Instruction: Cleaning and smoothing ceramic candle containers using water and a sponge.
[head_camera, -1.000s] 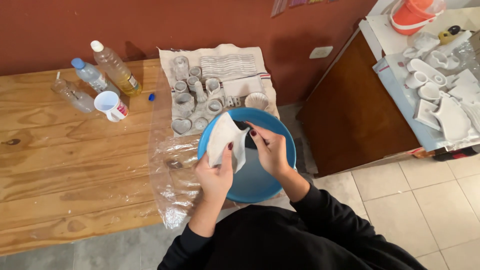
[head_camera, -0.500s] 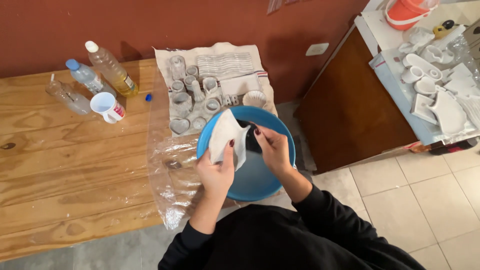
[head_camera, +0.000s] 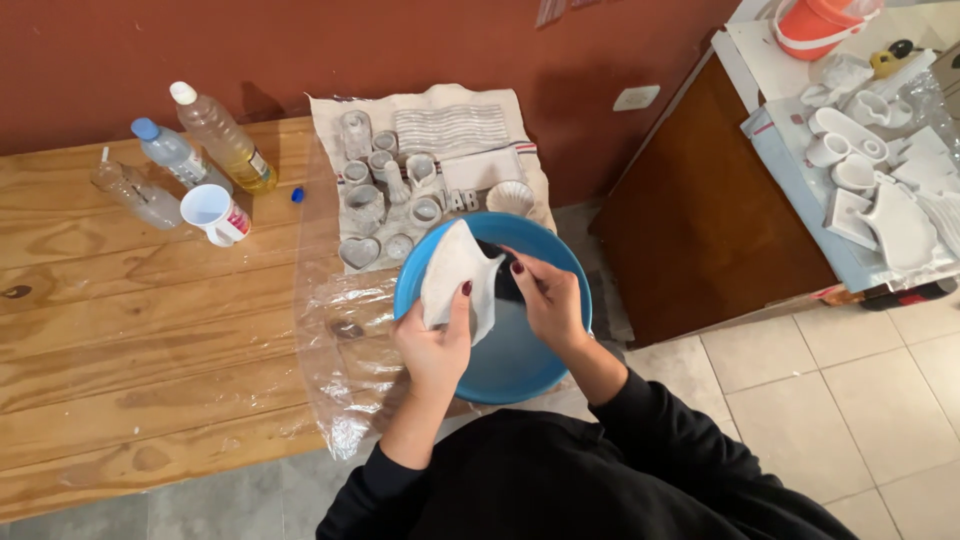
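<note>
- White cast piece (head_camera: 455, 275), flat and irregular, was held over the blue basin (head_camera: 560, 265), above its left half.
- Left hand (head_camera: 435, 345) gripped it from below, fingers curled around the lower edge, thumb pressed on the face.
- Long axis ran up and slightly right from that grip, tilted toward the towel (head_camera: 450, 125) of small casts.
- Right hand (head_camera: 548, 300) sat just beside the piece's right edge, fingers pinched together on a small dark tool (head_camera: 505, 283); what kind, could not tell.
- Right hand was the nearer to the free edge.
</note>
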